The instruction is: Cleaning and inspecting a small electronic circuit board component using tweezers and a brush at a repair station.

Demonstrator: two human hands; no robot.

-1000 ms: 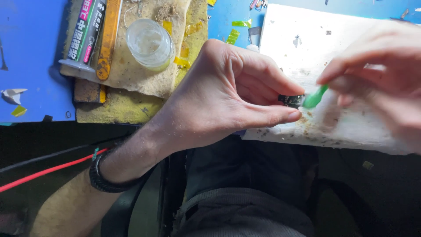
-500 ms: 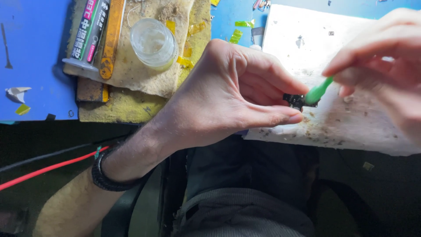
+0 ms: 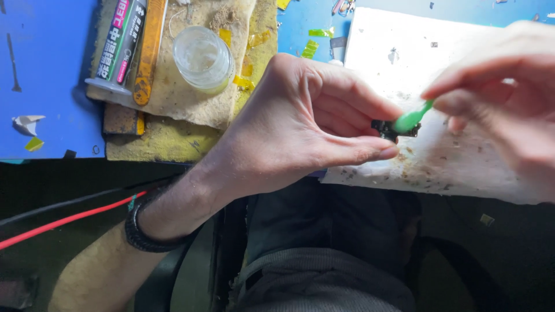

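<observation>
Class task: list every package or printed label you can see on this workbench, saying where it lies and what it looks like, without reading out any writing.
Tube: top left, lying on the stained pad, long, black and white with a pink stripe.
Orange strip: just right of the tube, long, dark printing.
No screens or signs.

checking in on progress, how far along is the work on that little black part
Done: crumbs and specks lie on the white sheet below the black part. In hand: left hand pinches the part while right hand sets a green tool against it. Left: the part is not set down; how clean it is cannot be told.
</observation>
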